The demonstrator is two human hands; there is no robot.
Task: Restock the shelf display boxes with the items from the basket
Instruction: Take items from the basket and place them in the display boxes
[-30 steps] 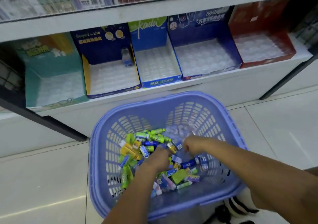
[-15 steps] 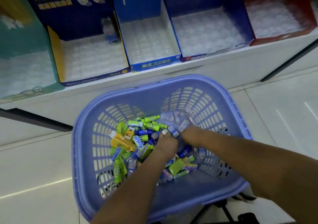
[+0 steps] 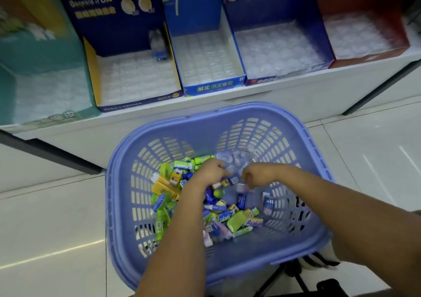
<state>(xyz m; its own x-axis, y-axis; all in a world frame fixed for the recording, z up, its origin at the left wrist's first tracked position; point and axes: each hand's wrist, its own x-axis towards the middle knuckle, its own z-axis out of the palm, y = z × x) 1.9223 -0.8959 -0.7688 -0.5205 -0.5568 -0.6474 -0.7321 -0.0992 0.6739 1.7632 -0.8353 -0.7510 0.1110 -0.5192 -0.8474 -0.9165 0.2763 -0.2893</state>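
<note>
A lilac plastic basket [image 3: 118, 182] sits on the floor below the shelf, holding a heap of small green, yellow and blue packaged items [image 3: 230, 219]. Both my hands are down inside it. My left hand [image 3: 210, 172] is curled among the items near the heap's middle. My right hand [image 3: 256, 174] is curled beside it, fingers pinched on a small clear and blue packet [image 3: 240, 186]. On the shelf stand display boxes: teal [image 3: 45, 52], dark blue and yellow [image 3: 91, 64], blue "kada" [image 3: 211, 89], dark blue [image 3: 282, 77] and red [image 3: 369, 58]. One small item [image 3: 158, 45] stands in the dark blue and yellow box.
The boxes are lined with clear blister trays [image 3: 136, 77]. The white shelf edge [image 3: 284, 96] overhangs the basket's far rim. A black shelf strut [image 3: 52, 155] runs at the left and another [image 3: 382, 87] at the right. Pale floor tiles [image 3: 52, 228] surround the basket.
The view has swung down and closer to the shelf boxes. Both hands have shifted toward the basket's far side while rummaging through the items.
</note>
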